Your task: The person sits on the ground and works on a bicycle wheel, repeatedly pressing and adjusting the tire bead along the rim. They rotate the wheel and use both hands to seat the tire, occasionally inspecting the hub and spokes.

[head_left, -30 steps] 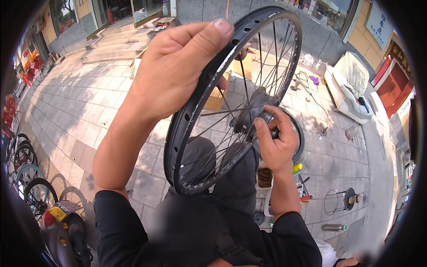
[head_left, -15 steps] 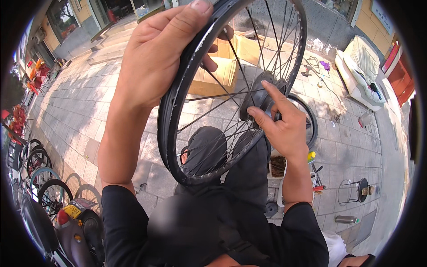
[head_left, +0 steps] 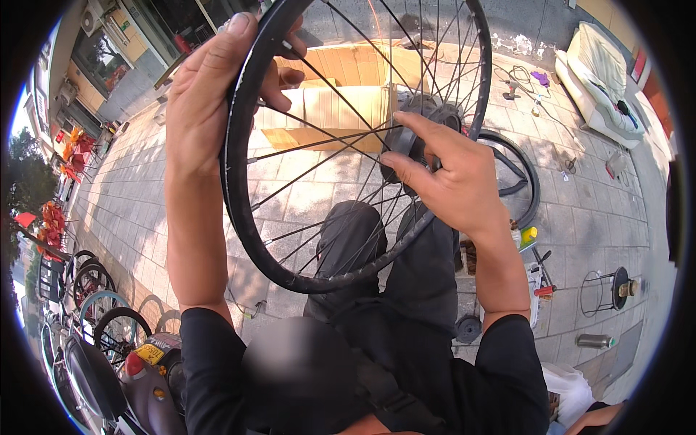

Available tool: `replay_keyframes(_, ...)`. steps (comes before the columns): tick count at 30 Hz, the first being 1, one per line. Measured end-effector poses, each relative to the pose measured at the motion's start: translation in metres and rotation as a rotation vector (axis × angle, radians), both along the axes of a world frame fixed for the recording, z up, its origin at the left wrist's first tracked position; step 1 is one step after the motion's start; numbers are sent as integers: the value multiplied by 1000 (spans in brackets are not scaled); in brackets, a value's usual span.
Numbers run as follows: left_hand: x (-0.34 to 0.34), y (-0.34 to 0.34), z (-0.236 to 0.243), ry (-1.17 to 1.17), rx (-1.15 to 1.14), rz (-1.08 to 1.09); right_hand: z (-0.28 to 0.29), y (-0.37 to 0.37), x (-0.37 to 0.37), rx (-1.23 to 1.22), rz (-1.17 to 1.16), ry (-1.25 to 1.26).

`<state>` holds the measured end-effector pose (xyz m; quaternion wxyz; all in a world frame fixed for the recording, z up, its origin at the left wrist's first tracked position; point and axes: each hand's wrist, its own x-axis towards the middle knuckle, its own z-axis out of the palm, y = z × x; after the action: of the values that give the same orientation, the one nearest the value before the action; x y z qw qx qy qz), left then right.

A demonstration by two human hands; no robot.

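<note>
A black spoked bicycle wheel [head_left: 230, 156] stands raised and tilted above my knees, its rim scuffed and no tyre visible on it. My left hand [head_left: 210, 94] wraps round the rim at the upper left, thumb outside and fingertips showing between the spokes. At the dark hub [head_left: 406, 148], my right hand [head_left: 460, 174] grips with thumb and index finger apart, reaching over its near side to the spokes. The right hand's remaining fingers are curled and partly hidden by the hub.
Behind the wheel lies an open cardboard box [head_left: 319, 109] on the paving. Another wheel [head_left: 533, 196] lies at right, near tools and a round stool [head_left: 622, 288]. A cream cushioned seat [head_left: 598, 80] stands far right. Parked bicycles and a scooter [head_left: 145, 384] line the left.
The wheel and both hands have shifted left in the view, and more of the cardboard box shows. Both hands keep their places on the rim and hub.
</note>
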<state>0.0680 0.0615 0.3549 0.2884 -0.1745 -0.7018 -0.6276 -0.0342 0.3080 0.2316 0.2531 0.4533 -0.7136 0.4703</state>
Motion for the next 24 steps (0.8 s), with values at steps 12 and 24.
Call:
replay_keyframes(12,-17,-37,3,-100,102,-145,-17,10,-16,48,-66,-319)
replay_keyframes(24,-8,-51,-9,-77,121,-127,-27,17,-28,9,-6,-270)
